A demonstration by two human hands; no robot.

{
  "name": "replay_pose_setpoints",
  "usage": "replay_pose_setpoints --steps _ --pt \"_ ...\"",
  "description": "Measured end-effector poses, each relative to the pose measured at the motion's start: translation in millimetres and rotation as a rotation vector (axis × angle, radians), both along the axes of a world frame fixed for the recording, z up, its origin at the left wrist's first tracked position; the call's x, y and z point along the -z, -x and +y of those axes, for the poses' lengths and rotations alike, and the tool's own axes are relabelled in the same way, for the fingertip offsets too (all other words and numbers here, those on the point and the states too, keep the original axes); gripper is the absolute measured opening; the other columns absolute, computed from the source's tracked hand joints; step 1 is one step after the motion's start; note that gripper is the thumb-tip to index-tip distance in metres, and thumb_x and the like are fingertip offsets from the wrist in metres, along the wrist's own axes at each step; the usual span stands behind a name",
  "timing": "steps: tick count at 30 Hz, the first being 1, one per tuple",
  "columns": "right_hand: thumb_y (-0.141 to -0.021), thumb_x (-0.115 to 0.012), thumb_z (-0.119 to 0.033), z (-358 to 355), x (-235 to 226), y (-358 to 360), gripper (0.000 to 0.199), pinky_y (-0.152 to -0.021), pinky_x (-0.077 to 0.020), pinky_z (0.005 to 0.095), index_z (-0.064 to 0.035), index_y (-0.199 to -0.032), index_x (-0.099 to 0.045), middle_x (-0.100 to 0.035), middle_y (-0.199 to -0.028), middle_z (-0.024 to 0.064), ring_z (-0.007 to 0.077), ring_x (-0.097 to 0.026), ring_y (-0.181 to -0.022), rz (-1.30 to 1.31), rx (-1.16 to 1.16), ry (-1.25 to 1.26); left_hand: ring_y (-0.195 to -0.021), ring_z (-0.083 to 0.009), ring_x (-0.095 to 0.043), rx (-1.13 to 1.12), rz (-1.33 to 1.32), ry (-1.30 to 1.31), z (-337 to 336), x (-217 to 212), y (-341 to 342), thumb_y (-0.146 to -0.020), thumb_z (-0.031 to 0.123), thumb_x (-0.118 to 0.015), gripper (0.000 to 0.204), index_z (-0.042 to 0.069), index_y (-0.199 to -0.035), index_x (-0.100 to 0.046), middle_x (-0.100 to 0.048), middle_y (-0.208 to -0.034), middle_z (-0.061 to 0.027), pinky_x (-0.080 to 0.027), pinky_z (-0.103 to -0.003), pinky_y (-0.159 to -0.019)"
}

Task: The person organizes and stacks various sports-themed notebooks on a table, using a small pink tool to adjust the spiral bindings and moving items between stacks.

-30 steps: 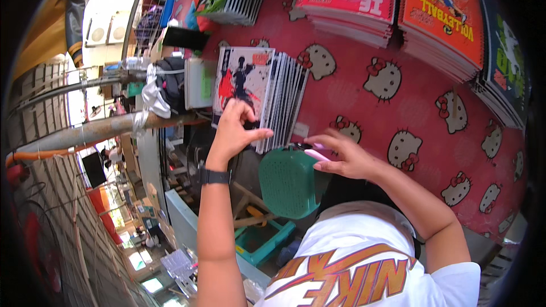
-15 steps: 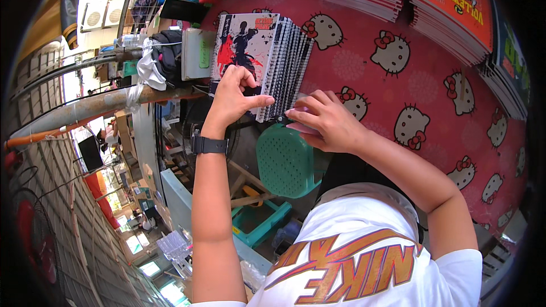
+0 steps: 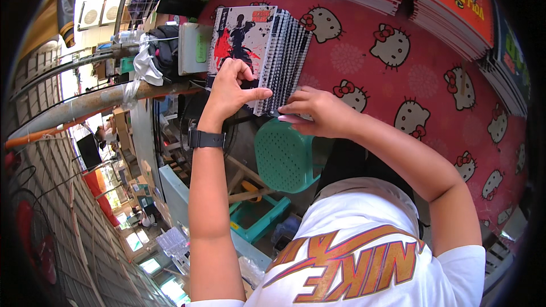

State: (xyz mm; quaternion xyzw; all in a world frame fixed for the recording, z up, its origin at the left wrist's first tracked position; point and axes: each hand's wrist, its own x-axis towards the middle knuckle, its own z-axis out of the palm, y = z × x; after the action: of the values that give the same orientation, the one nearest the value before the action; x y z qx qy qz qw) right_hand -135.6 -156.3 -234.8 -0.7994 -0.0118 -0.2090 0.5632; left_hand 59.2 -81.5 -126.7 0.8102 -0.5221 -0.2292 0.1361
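- We see a red cloth (image 3: 364, 62) printed with white cat faces covering the table from 12 to 4 o'clock, with piles of books along its far edge.
- A fanned stack (image 3: 267, 57) of spiral notebooks lies at 11 o'clock on the cloth. Its long axis runs from the near edge up toward 12 o'clock, and the top cover shows a dark figure on white and red.
- Our left hand (image 3: 230, 88) sits on the stack's near end, just past a black wristband (image 3: 206, 139). The fingers curl onto the top cover and the thumb juts toward 3 o'clock, pinching the near corner.
- Our right hand (image 3: 318, 113) lies at 3 o'clock from the left one, fingertips touching the stack's near right corner. We cannot tell if it grips anything.
- A green perforated stool (image 3: 284, 156) stands below both hands, at 6 o'clock.
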Motion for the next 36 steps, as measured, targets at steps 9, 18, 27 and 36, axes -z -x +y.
replay_pose_setpoints --steps 9,18,27,36 --pt "-0.065 -0.068 -0.016 6.8 -8.3 10.8 0.043 -0.082 -0.041 0.0386 -0.0118 -0.107 -0.058 -0.051 -0.095 0.0064 0.0268 -0.047 -0.097 -0.018 0.099 0.073 -0.068 -0.0139 -0.042 0.005 -0.046 0.001 4.0 -0.7 0.8 -0.053 0.031 -0.085 0.048 0.006 -0.075 -0.051 -0.043 -0.08 -0.0026 -0.04 -0.026 -0.061" --pt "-0.069 -0.068 -0.018 6.4 -3.5 3.8 0.037 -0.079 -0.0403 0.0373 -0.0132 -0.105 -0.057 -0.051 -0.095 0.0033 0.021 -0.048 -0.091 -0.104 0.249 0.363 -0.121 -0.0286 -0.037 0.047 -0.169 0.32 42.3 12.1 12.9 -0.071 0.03 -0.07 0.045 0.008 -0.108 -0.057 -0.045 -0.128 -0.0099 -0.027 -0.041 -0.101" --pt "-0.07 -0.064 -0.017 -13.2 3.5 -8.8 0.034 -0.069 -0.0476 0.0355 -0.0071 -0.103 -0.063 -0.057 -0.088 0.0099 0.0245 -0.056 -0.082 0.526 -0.492 -0.909 -0.122 -0.027 -0.04 -0.008 -0.183 0.124 61.7 -4.1 22.2 -0.064 0.023 -0.077 0.06 0.01 -0.119 -0.055 -0.043 -0.133 -0.0098 -0.031 -0.039 -0.102" --pt "-0.065 -0.071 -0.019 0.2 -0.2 6.5 0.047 -0.081 -0.0383 0.0391 -0.0142 -0.109 -0.056 -0.052 -0.1 0.0033 0.0209 -0.048 -0.095 -0.036 0.171 0.392 -0.122 -0.0264 -0.04 0.001 -0.201 0.13 60.7 -2.2 27.1 -0.061 0.02 -0.078 0.065 0.011 -0.12 -0.052 -0.042 -0.134 -0.0096 -0.031 -0.039 -0.103"
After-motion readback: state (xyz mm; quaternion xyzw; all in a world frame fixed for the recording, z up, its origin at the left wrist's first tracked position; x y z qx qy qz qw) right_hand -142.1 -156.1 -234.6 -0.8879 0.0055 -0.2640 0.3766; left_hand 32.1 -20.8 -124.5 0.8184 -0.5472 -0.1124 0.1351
